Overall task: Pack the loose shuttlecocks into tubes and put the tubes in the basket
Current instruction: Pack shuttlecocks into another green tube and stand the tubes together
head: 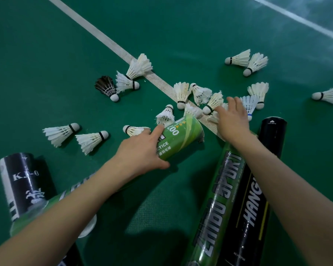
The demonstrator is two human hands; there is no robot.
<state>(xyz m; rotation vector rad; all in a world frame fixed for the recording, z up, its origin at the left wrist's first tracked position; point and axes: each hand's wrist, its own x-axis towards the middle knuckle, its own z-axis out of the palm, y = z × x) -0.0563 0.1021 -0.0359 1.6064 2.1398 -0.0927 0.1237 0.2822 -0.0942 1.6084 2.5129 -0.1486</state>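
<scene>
Fingers (159,129) of the left hand (140,152) are curled round a green tube (183,135), its mouth set beside loose shuttlecocks (164,115) on the floor (46,54); the right hand (233,121) is laid, fingers straight, over others.

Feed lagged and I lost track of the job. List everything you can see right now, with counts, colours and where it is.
white shuttlecocks: about sixteen, white, scattered on floor, thickest at centre line, some under right hand
black shuttlecock: one, black, left of centre line
held tube: one, green, centre
lying green tube: one, green, lower right
black tube: one, black, far lower right
black-and-white tube: one, lower left
green tube part: under left forearm, unclear whether separate
court lines: two, white, centre diagonal and top right
floor: green
left hand: one, grips held tube
right hand: one, fingers spread over shuttlecocks at centre line
</scene>
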